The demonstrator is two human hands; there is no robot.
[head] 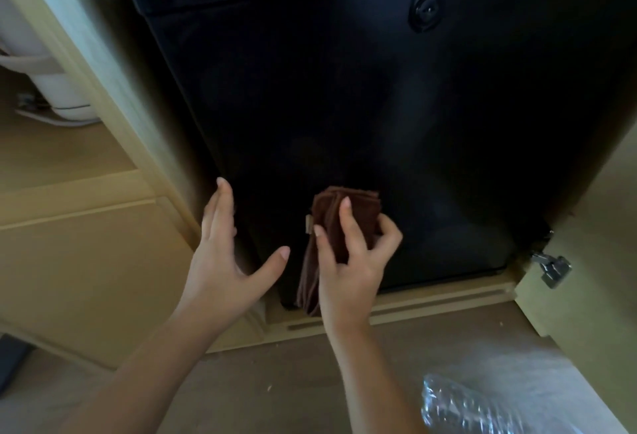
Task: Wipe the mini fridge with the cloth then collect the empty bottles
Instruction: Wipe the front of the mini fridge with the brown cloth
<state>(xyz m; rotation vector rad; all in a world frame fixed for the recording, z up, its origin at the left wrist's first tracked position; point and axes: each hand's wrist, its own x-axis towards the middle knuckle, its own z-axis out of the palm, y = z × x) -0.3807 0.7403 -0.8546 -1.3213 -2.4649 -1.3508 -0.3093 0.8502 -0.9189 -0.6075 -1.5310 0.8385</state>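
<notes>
Two hands work low on the mini fridge door point(344, 106): my right hand point(351, 254) grips the folded brown cloth point(331, 216), my left hand point(224, 244) is spread wide and empty. Risk: the loosely pinched cloth may slip during wiping.

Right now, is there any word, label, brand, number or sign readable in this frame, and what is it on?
None can be read.
Small pale tag on the brown cloth, held in the right hand: too small to tell if it has print.
Black mini fridge door: no lettering visible.
Yellow glint at the top edge: blurred reflection, not text.
</notes>
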